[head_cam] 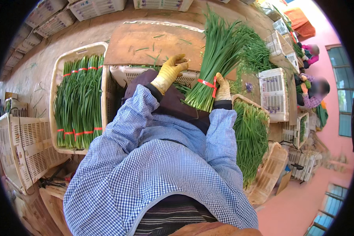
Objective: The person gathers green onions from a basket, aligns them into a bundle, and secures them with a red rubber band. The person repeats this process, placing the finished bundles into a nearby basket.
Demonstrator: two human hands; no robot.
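Observation:
My right hand (pixel 222 87), in a yellowed work glove, grips a bunch of garlic chives (pixel 216 59) at its side, by the loose end of a red tie (pixel 206 83). That tie wraps the bunch near its pale cut ends, which point towards my lap; the green leaves fan out away from me. My left hand (pixel 168 72), gloved likewise, is over the near edge of a wooden board (pixel 153 41), apart from the bunch. Its fingers are bent and spread with nothing visible between them.
Red-tied bunches fill a white plastic crate (pixel 79 100) at my left. Loose chives (pixel 250 141) heap in a crate at my right, with more loose greens (pixel 253 50) beyond the board. Stacked crates (pixel 97 8) stand ahead. Two people (pixel 312 85) work at far right.

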